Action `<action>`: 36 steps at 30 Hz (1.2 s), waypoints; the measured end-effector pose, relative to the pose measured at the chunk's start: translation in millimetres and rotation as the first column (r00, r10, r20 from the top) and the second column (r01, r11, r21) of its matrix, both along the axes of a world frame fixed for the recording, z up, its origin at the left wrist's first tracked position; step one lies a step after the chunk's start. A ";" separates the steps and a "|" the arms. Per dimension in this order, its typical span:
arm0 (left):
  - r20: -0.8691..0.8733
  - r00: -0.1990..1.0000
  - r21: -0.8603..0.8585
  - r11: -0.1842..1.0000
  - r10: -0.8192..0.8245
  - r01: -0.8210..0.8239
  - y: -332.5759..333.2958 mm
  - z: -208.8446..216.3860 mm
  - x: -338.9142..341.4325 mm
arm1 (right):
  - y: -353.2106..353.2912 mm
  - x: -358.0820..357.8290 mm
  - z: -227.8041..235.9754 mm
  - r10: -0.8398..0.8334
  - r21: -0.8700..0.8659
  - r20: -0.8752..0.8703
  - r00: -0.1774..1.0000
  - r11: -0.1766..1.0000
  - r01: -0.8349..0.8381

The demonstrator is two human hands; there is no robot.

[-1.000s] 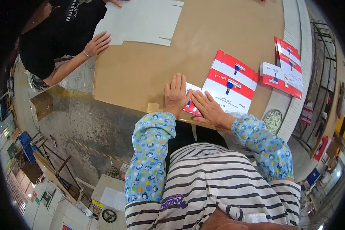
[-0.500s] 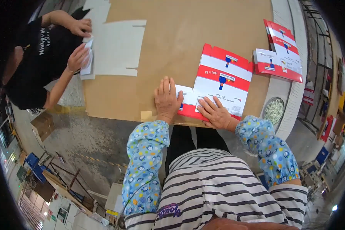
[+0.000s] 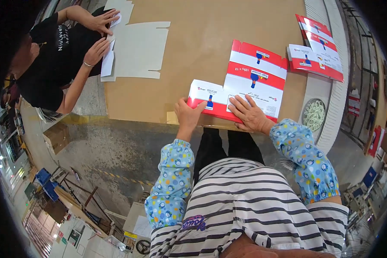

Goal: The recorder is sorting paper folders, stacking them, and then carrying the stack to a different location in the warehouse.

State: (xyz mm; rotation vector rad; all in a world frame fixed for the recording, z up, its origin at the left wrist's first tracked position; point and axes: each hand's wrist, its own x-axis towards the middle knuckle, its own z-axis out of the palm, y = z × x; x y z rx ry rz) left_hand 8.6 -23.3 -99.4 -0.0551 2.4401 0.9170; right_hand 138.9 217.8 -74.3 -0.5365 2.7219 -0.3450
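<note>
A red and white printed carton blank (image 3: 256,86) lies at the table's front edge, with a narrower flap part (image 3: 207,92) reaching out to the left. My left hand (image 3: 187,115) is at the left end of that part, fingers bent round its edge and thumb by the lower corner; the fingertips are partly hidden. Flat on the lower right part of the blank rests my right hand (image 3: 250,114), its fingers spread and holding nothing. Patterned blue sleeve covers are on both my forearms.
More red and white carton blanks (image 3: 320,47) lie at the right table edge. Beside them is a round dish of pale rubber bands (image 3: 314,115). Across at the left, a person's hands (image 3: 98,50) press on white card (image 3: 142,49). Brown board (image 3: 202,38) covers the table.
My left hand has gone from lying flat over the flap part to bending its fingers at the left end, which uncovers the print. My right hand stays on the blank.
</note>
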 end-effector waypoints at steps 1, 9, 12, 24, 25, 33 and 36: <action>0.003 1.000 -0.001 1.000 0.001 -0.001 -2.4 -3.1 -3.0 | -0.9 0.9 -0.2 0.001 -0.001 0.003 1.000 1.000 -0.001; 0.237 0.968 0.163 0.980 0.077 -0.117 -17.1 -18.8 -29.7 | -6.1 -13.0 -1.0 -0.012 -0.036 -0.056 0.998 0.999 0.010; 0.230 0.970 0.283 0.949 0.074 -0.140 -18.7 -25.1 -28.1 | -7.1 -17.6 -2.0 -0.006 -0.045 -0.024 1.000 0.999 0.005; 0.122 0.991 0.038 0.998 0.049 -0.054 -24.5 -20.7 -27.4 | -5.3 -19.3 21.4 -0.046 -0.133 0.065 0.997 0.990 0.054; 0.125 0.991 0.035 0.998 0.050 -0.054 -24.9 -20.9 -26.7 | 0.5 -11.2 22.0 -0.045 -0.136 0.068 0.997 0.989 0.054; 0.162 0.984 0.052 0.995 0.079 -0.088 -23.7 6.0 -27.9 | 24.2 26.9 8.8 -0.030 -0.040 -0.030 0.999 0.999 0.029; 0.146 0.984 0.087 0.989 0.103 -0.117 -23.9 6.3 -34.7 | 28.1 20.1 9.9 -0.022 -0.045 -0.105 0.994 0.999 0.017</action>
